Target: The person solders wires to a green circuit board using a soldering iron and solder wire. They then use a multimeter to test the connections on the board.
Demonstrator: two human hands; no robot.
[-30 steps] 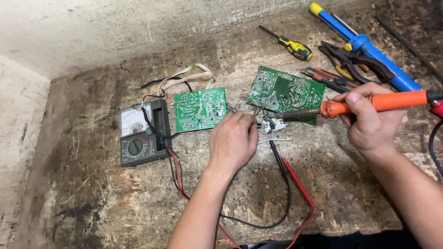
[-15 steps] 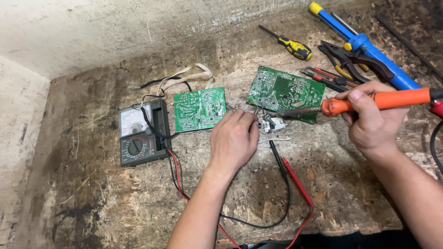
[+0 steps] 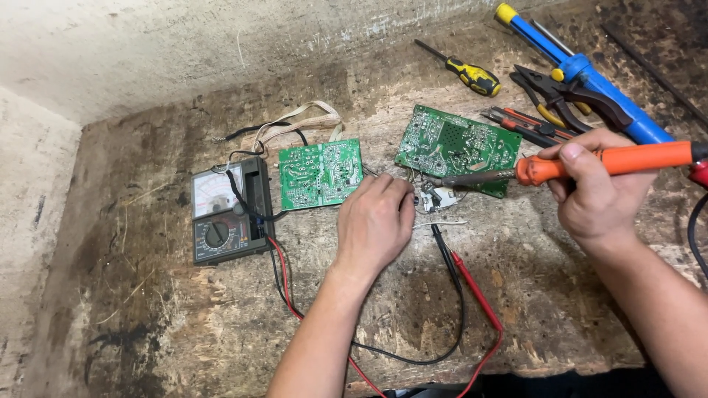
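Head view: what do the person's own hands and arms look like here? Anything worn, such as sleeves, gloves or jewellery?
Both arms are bare as far as the picture edge, with no sleeves showing. The left hand and the right hand wear no gloves. No ring, watch or wristband shows on either. The nails that can be seen on the right hand are short and unpainted.

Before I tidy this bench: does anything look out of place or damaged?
Nothing spilled or broken. The bench top is badly worn and stained, and the meter leads sprawl loose toward the front edge, just under the left hand.
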